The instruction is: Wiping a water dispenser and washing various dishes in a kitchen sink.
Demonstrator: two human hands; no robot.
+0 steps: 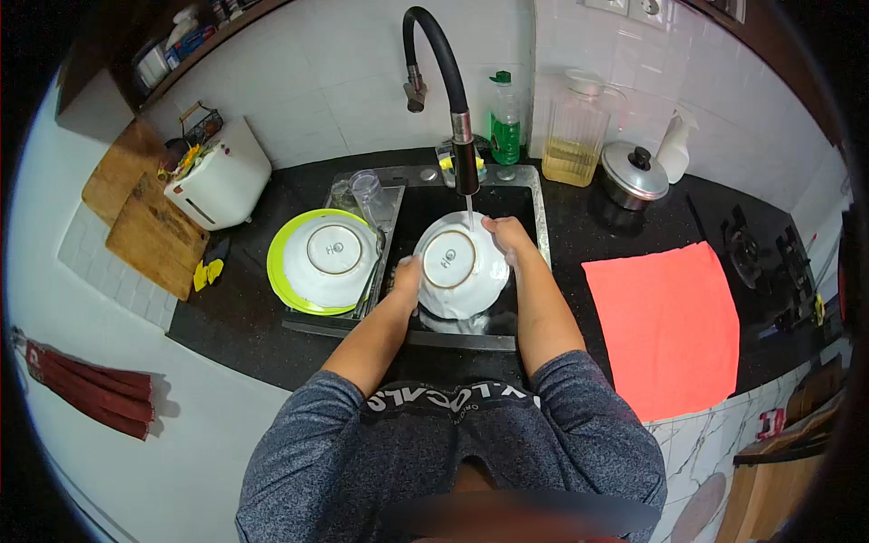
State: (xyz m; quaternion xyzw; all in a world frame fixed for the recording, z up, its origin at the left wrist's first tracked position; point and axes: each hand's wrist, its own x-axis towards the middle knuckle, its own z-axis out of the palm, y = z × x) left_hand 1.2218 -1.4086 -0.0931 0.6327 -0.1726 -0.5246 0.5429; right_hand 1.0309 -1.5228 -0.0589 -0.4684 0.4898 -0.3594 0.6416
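Both of my hands grip a white plate (484, 281) by its rim, its underside with a ring foot turned up. My left hand (406, 276) is closed on the left edge, and my right hand (509, 233) on the upper right edge. Water runs from the black faucet (465, 163) onto the plate's far part. Beneath it lies the dark sink basin (416, 201), where something shiny shows below the plate. On the drainer left of the basin, another white plate (308, 282) rests bottom up on a lime-green plate (274, 279).
A clear glass (367, 187) stands behind the stacked plates. Behind the sink are a green soap bottle (505, 127) and a pitcher (577, 127). A lidded pot (635, 172) and a coral cloth (665, 330) lie to the right. A white toaster (222, 176) and cutting boards (156, 231) stand left.
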